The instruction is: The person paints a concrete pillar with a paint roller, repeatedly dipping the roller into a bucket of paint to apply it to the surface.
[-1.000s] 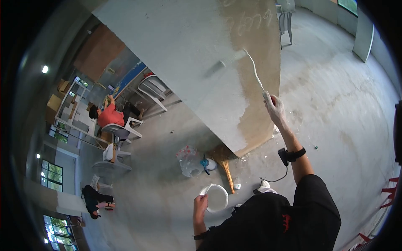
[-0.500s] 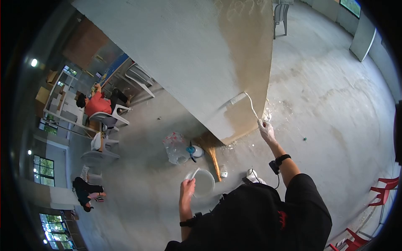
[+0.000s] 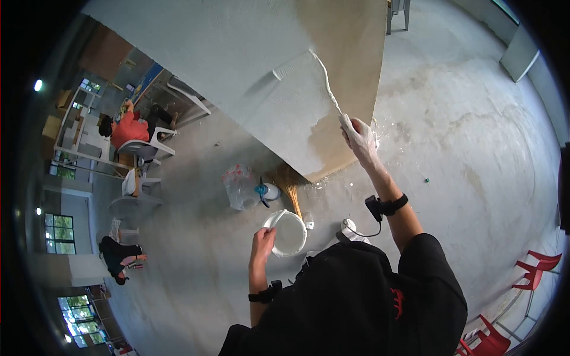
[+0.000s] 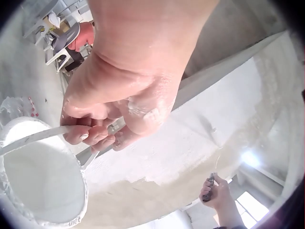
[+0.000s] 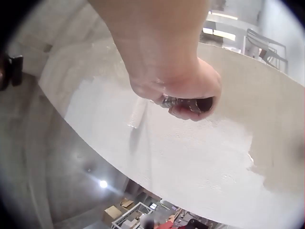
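My right hand (image 3: 360,139) grips the handle of a paint roller (image 3: 294,64), its fingers wrapped round it in the right wrist view. White paint coats the roller's bent frame. The roller sleeve (image 5: 137,114) lies against a tall wall panel (image 3: 237,77), on its whitish painted part, left of a tan bare strip (image 3: 347,77). Low down, my left hand (image 3: 262,244) holds a white bucket (image 3: 304,236) by its handle (image 4: 38,139), fingers curled round it. Pale paint shows inside the bucket, and paint smears mark the hand.
Near the panel's lower corner, a straw broom (image 3: 292,193), a blue-topped spray bottle (image 3: 271,191) and a clear plastic bag (image 3: 240,187) lie on the floor. A person in red (image 3: 129,129) sits at left; another person (image 3: 116,258) is farther off. Red chairs (image 3: 537,270) stand at lower right.
The roller first went down the panel towards its lower corner, then back up and left onto the painted part. The left hand still holds the bucket, now higher in the head view.
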A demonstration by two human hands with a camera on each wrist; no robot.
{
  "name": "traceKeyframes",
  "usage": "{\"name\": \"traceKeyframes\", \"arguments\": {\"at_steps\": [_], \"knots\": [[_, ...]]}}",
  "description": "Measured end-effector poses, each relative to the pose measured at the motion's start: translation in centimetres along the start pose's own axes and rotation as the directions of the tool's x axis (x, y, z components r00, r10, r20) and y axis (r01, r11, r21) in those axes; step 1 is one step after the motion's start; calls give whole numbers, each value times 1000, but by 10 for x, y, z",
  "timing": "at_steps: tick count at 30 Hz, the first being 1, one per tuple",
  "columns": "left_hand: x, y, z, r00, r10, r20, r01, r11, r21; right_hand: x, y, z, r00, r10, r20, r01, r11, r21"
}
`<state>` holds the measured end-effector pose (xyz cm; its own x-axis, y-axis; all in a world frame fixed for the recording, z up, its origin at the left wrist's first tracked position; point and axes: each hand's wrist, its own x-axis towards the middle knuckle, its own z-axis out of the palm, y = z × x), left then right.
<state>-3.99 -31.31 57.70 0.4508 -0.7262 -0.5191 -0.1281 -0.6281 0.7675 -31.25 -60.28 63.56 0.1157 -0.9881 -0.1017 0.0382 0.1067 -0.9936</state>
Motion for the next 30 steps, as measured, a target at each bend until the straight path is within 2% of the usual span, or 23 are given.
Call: {"name": "traceKeyframes", "arguments": {"at_steps": [1, 3, 4, 5, 10, 12, 14, 17, 20, 23, 30], "knots": [[-1, -3, 0, 1000, -9, -6, 9, 1000, -13, 1, -4, 2, 998, 17, 62, -24, 994, 108], [-6, -6, 1, 999, -46, -24, 47, 997, 58, 13, 4, 6, 992, 14, 125, -27, 994, 108], [-12, -4, 2, 997, -68, -40, 69, 997, 22, 17, 16, 10, 985, 16, 169, -38, 991, 127], [-17, -3, 2, 997, -58, -59, 59, 998, 23, 13, 35, 11, 989, 51, 142, -75, 983, 169], [-35, -26, 6, 989, -58, -139, 51, 997, -50, 0, 128, -4, 970, 161, 183, -176, 982, 68], [-44, -41, 11, 969, -85, -231, 73, 996, -59, -9, 173, -21, 930, 342, 133, -335, 940, -72], [-50, -46, 12, 966, -73, -248, 60, 996, -61, -7, 194, -29, 912, 396, 110, -382, 915, -131], [-61, -42, 12, 950, -149, -274, 131, 988, -83, -6, 206, -31, 869, 493, 34, -480, 859, -176], [-63, -45, 12, 952, -167, -255, 155, 986, -66, -10, 197, -22, 873, 488, 3, -481, 861, -167], [-61, -53, 9, 965, -115, -237, 110, 993, -37, -15, 181, -11, 900, 436, -18, -434, 892, -125], [-55, -66, 4, 976, -89, -200, 92, 996, 8, -36, 63, 13, 949, 308, 70, -303, 951, -67]]}}
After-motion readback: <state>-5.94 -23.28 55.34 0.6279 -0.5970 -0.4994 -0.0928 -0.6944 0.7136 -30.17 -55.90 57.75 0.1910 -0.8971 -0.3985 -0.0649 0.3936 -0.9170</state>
